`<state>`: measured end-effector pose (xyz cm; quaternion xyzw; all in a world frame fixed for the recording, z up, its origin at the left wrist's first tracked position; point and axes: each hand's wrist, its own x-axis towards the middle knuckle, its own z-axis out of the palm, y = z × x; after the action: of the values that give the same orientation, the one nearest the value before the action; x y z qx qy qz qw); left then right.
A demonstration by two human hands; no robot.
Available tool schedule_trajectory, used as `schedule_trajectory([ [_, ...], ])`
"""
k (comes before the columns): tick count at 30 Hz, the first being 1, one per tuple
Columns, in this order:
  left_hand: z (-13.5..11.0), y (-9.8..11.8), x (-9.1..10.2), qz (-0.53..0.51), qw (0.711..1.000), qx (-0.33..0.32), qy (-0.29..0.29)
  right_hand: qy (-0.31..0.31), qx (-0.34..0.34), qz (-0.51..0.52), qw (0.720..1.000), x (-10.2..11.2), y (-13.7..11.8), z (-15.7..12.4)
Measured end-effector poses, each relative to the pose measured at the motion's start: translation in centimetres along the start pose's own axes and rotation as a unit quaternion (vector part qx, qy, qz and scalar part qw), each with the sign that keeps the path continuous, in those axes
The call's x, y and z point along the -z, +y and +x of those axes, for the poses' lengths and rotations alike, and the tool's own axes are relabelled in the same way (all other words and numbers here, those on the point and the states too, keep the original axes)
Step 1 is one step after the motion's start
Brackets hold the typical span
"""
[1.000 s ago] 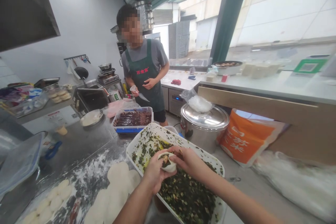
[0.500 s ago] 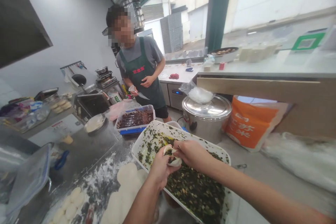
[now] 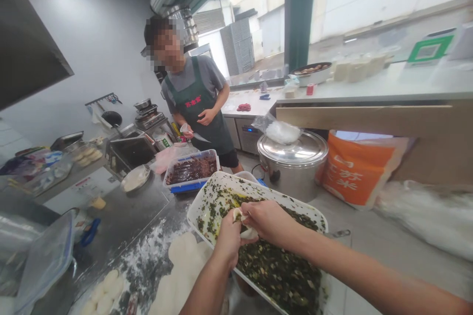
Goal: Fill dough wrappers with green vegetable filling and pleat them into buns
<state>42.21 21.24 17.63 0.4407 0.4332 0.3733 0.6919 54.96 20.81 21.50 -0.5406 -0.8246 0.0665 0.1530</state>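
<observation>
A stuffed bun (image 3: 250, 234) of pale dough is held between both hands over a white tub (image 3: 197, 206). My left hand (image 3: 228, 237) is closed around its near side, cupping it. With fingers and thumb together, my right hand (image 3: 269, 222) pinches the dough edge at the top. The filling inside is mostly hidden by the fingers. Chopped dark greens (image 3: 277, 275) fill much of the tub beneath. Left of the tub, flat dough rounds (image 3: 183, 261) overlap on the floured steel table (image 3: 148, 211). Small dough pieces (image 3: 107, 288) lie further left.
A clear box of dark brown paste (image 3: 192, 167) stands behind the tub. Across the table stands a co-worker (image 3: 195, 103), holding a pale tool. To the right are a lidded steel pot (image 3: 291, 157) and an orange sack (image 3: 358, 167). Blue scissors (image 3: 89, 232) lie left.
Both hands still hold the bun, and its opening looks narrower between the fingers. The right hand has shifted slightly along the dough edge. The view has moved a little.
</observation>
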Motion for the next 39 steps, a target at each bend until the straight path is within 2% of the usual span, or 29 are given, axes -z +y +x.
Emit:
schedule_trajectory([
  [5,-0.1,0.0,0.3,0.088,0.996,-0.004,-0.013,-0.034,-0.002,0.050,0.998,-0.1,0.1,0.3],
  [8,-0.1,0.1,0.8,0.072,0.997,0.022,-0.003,-0.059,-0.007,0.087,0.994,-0.2,0.5,0.5],
  [11,0.0,0.1,1.2,-0.027,0.998,0.050,0.022,-0.028,-0.019,0.090,0.995,-0.2,0.8,0.5],
  [13,0.0,0.0,1.2,-0.063,0.997,0.047,0.016,-0.005,-0.029,0.076,0.997,-0.2,0.8,0.4],
  [21,0.0,0.0,-0.5,0.002,1.000,0.025,-0.016,0.020,-0.010,0.000,1.000,-1.2,0.6,-0.1],
  [26,0.2,-0.6,-0.4,0.011,1.000,0.017,-0.009,0.020,-0.013,-0.035,0.999,-2.2,0.8,-0.1],
  [31,1.7,-1.9,0.4,-0.067,0.994,0.050,0.072,0.027,-0.049,0.015,0.998,-2.2,0.9,-0.1],
  [35,2.1,-2.3,-0.1,-0.171,0.981,0.012,0.094,0.046,-0.084,0.093,0.991,-1.6,0.8,0.2],
  [39,1.7,-2.0,-0.9,-0.225,0.969,-0.016,0.104,0.049,-0.076,0.151,0.984,-1.3,0.8,0.6],
])
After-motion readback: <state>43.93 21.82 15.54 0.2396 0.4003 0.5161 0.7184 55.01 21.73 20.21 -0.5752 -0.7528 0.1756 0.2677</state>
